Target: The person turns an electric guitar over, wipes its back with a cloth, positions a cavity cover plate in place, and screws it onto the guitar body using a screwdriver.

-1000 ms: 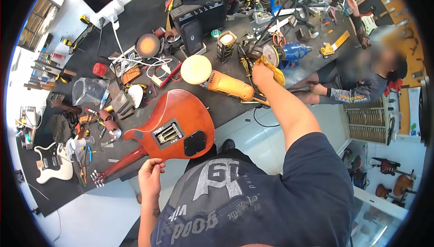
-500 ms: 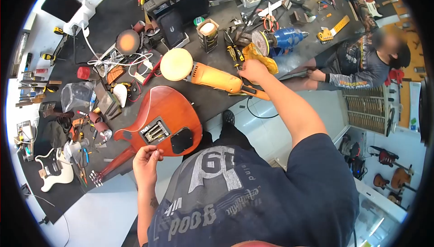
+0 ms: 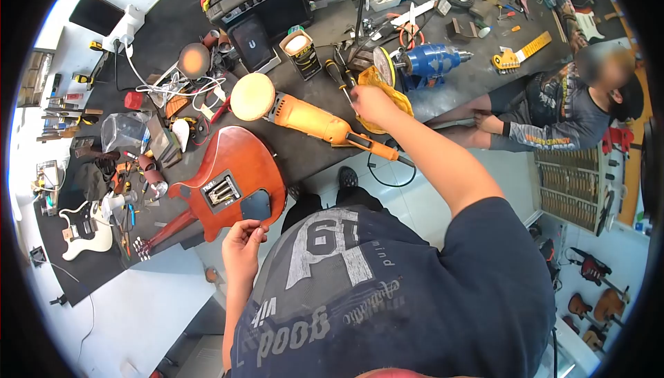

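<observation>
A red-brown electric guitar (image 3: pixel 238 153) lies back up at the bench edge, its spring cavity (image 3: pixel 220 190) uncovered and a dark cover plate (image 3: pixel 256 206) beside it. Just off its lower edge is my left hand (image 3: pixel 241 248), thumb and fingertips pinched together; whatever they hold is too small to make out. My right hand (image 3: pixel 375 107) reaches across the bench with its fingers closed at the shaft of a yellow-and-black screwdriver (image 3: pixel 334 71). A crumpled yellow cloth (image 3: pixel 374 79) lies against that hand. Between both hands rests an orange power polisher (image 3: pixel 311 116) with a round pad.
A blue bench grinder (image 3: pixel 432 61), an open can box (image 3: pixel 299 53) and an amplifier (image 3: pixel 266 8) stand farther back. To the left are cables, tools and a white guitar body (image 3: pixel 90 233). Another person (image 3: pixel 553 112) sits at right near a yellow guitar neck (image 3: pixel 522 53).
The view has shifted, so the bench items sit farther left. My right hand has the screwdriver at a different slant. The left hand stays pinched beside the guitar, nearer the cover plate.
</observation>
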Demonstrator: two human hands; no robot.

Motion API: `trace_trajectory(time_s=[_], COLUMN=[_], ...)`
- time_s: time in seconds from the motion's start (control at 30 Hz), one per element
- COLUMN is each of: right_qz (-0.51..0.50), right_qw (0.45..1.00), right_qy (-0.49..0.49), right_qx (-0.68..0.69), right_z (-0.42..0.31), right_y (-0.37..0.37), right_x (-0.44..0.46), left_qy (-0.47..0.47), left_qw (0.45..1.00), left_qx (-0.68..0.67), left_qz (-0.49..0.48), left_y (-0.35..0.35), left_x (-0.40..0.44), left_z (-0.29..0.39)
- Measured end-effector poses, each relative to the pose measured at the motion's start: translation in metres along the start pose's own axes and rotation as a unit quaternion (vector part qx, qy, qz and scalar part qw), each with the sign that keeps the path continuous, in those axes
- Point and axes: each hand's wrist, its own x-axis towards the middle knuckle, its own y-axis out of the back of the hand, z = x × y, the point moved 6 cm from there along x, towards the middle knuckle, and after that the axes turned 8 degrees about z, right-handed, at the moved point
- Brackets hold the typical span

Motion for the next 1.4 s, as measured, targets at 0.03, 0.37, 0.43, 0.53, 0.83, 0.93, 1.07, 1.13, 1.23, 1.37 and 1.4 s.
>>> trace_trajectory(time_s=[0.03, 0.37, 0.43, 0.53, 0.83, 0.93, 1.07, 1.13, 1.23, 1.37, 1.4], right_qz=[-0.002, -0.027, -0.055, 0.049, 0.397, 0.421, 0.47, 0.5, 0.546, 0.07, 0.027], right_qw=[0.995, 0.983, 0.974, 0.986, 0.891, 0.805, 0.786, 0.795, 0.821, 0.994, 0.999], right_qy=[0.06, 0.006, -0.036, -0.003, -0.023, -0.056, -0.016, 0.004, -0.038, -0.013, -0.014], right_qx=[-0.076, -0.179, -0.216, -0.16, 0.218, 0.413, 0.401, 0.342, 0.161, 0.08, 0.037], right_z=[-0.006, 0.039, 0.045, 0.043, 0.098, 0.063, 0.053, 0.061, 0.037, -0.043, -0.047], right_y=[0.009, 0.051, 0.066, 0.104, 0.189, 0.232, 0.271, 0.275, 0.255, 0.136, 0.102], right_x=[-0.017, -0.086, -0.097, -0.121, -0.164, -0.149, -0.104, -0.072, -0.06, -0.062, -0.057], left_qy=[-0.001, -0.013, -0.017, -0.019, -0.022, -0.014, -0.028, -0.052, -0.05, -0.033, -0.027], left_qw=[1.0, 0.999, 0.999, 0.999, 0.999, 0.999, 0.999, 0.997, 0.998, 0.999, 0.999], left_qx=[0.002, 0.032, 0.041, 0.047, 0.038, 0.031, 0.045, 0.059, 0.04, 0.008, -0.004], left_qz=[0.005, -0.005, -0.004, 0.006, 0.003, 0.001, -0.001, -0.002, 0.013, 0.031, 0.03], left_y=[0.0, -0.018, -0.018, -0.012, -0.009, -0.01, -0.015, -0.017, -0.013, -0.006, -0.006], left_x=[-0.002, -0.005, -0.005, -0.001, 0.008, 0.009, 0.013, 0.014, 0.014, 0.002, 0.001], left_z=[-0.002, -0.002, -0.001, -0.003, -0.012, -0.016, -0.005, -0.002, -0.006, -0.018, -0.027])
